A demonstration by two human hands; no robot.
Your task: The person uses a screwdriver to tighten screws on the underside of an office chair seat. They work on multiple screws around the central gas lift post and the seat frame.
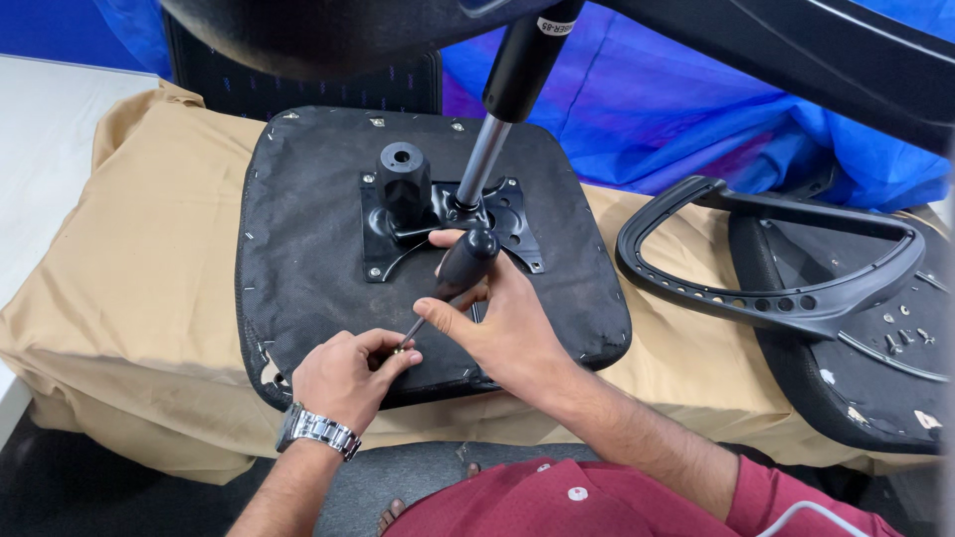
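- A tan cloth [139,259] covers the tabletop, hanging over the near edge.
- A blue plastic sheet [676,109] lies crumpled at the far side.
- A black curved armrest frame [766,298] lies to the right, on a second upturned seat pan [856,388].
- Loose screws [900,338] rest on that seat pan.
- A black mesh chair back [298,89] stands far left.

My left hand [348,376] hides the tip of the black-handled screwdriver [453,278] and whatever it meets. At the frame's top edge, the black gas-lift cylinder [517,75] is cut off.

Black seat base [298,229], tan cloth [139,268]
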